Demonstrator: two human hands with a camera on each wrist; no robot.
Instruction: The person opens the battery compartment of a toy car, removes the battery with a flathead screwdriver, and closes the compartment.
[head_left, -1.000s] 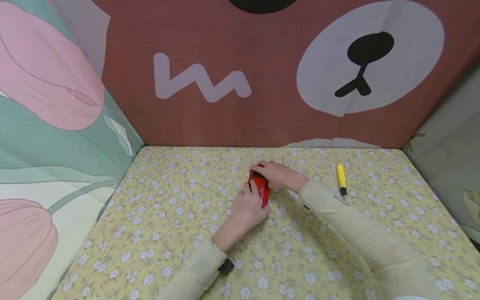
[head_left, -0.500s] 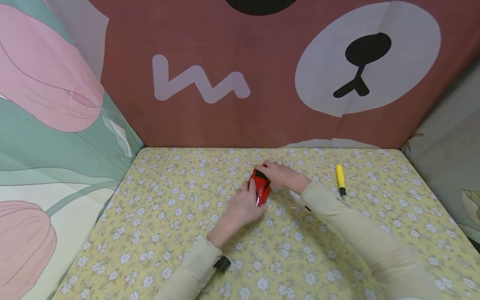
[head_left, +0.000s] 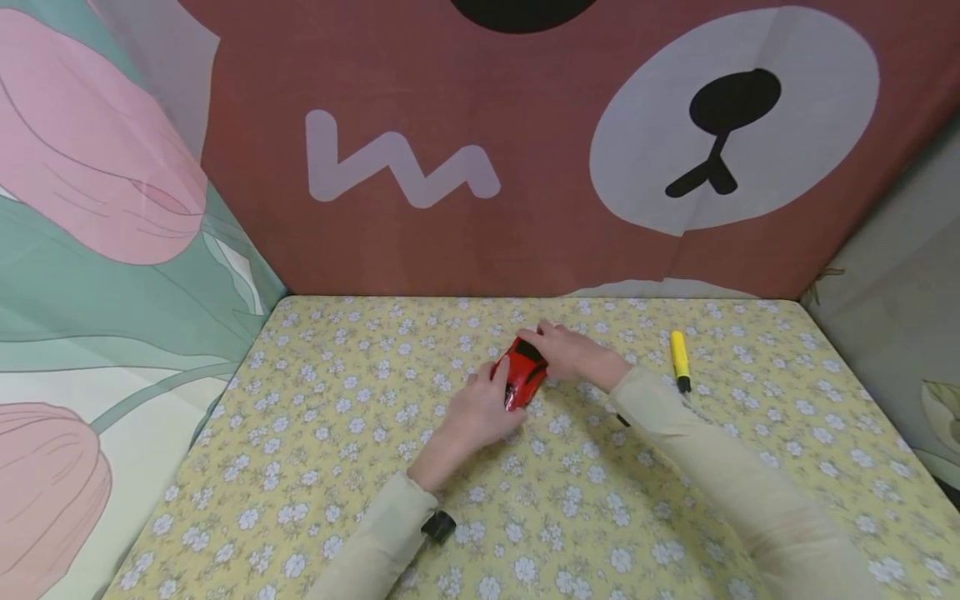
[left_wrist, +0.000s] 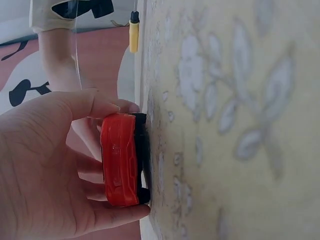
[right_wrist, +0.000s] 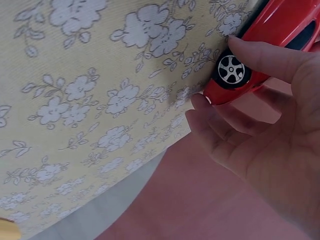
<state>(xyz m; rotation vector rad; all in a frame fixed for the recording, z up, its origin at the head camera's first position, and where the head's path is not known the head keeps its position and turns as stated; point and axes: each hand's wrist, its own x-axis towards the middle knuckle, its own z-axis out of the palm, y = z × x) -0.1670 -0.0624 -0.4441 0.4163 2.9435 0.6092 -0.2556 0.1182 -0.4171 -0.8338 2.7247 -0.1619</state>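
Observation:
A red toy car (head_left: 526,377) with black windows sits on the flowered tabletop, nose and tail slanted in the head view. My left hand (head_left: 483,410) grips its near end, thumb on one side and fingers on the other, as the left wrist view shows around the red car body (left_wrist: 119,160). At the far end my right hand (head_left: 567,352) holds the car, its thumb near a silver-spoked wheel (right_wrist: 231,69) in the right wrist view. The wheels are right at the cloth. Both palms hide parts of the car's sides.
A yellow-handled screwdriver (head_left: 680,360) lies to the right, beyond the right forearm. A small dark object (head_left: 623,420) shows partly under the right sleeve. The flowered tabletop (head_left: 337,417) ends at a brown bear-print curtain (head_left: 420,250) behind.
The car has turned clockwise in the head view, its far end swinging right. Both hands moved with it, the left sliding slightly left and the right slightly right.

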